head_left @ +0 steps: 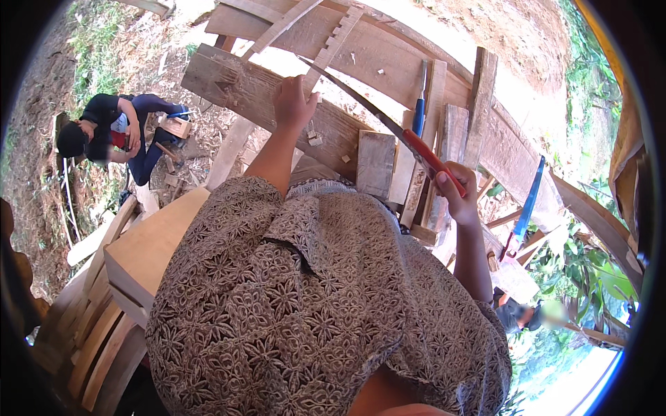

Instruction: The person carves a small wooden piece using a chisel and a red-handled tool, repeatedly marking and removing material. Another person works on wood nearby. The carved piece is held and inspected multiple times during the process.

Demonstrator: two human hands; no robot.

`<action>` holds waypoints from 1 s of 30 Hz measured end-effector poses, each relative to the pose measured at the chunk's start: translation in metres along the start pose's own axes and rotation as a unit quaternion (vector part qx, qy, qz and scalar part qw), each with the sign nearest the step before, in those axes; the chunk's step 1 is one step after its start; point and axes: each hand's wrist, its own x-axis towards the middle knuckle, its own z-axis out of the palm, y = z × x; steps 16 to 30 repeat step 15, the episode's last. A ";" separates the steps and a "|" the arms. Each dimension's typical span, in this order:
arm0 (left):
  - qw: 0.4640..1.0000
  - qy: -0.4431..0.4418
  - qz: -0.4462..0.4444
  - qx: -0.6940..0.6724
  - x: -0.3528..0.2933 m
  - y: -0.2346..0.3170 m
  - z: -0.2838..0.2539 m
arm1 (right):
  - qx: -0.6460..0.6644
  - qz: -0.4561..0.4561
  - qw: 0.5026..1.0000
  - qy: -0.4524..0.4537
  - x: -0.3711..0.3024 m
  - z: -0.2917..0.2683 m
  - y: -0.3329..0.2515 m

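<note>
My right hand (458,192) is closed around the red handle of a handsaw (374,111). Its dark, tapering blade slants up and left, with the tip over a notched wooden strip (338,38). Several square notches run along one edge of that strip. At the strip's near end my left hand (294,104) has its fingers curled round the wood; part of the grip is hidden. Beneath lies a broad rough plank (236,80) with small wood chips (314,137) scattered on it.
A blue-handled tool (419,114) with a narrow blade lies among offcuts to the right. Farther right is a saw with a blue blade (531,197). A light wooden piece (163,225) stands at my left. One person (132,132) sits far left; another (517,313) is lower right.
</note>
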 end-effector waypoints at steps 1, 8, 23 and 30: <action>1.000 0.000 -0.001 0.011 -0.006 0.007 0.002 | -0.019 -0.001 1.000 -0.012 0.001 -0.003 -0.002; 0.997 0.043 0.041 0.046 -0.002 -0.003 0.009 | -0.081 -0.041 0.995 -0.046 0.027 0.002 -0.017; 0.997 0.043 0.043 0.041 -0.003 -0.003 0.009 | -0.073 -0.058 0.995 -0.044 0.033 -0.004 0.007; 0.997 0.043 0.043 0.041 -0.003 -0.003 0.009 | -0.073 -0.058 0.995 -0.044 0.033 -0.004 0.007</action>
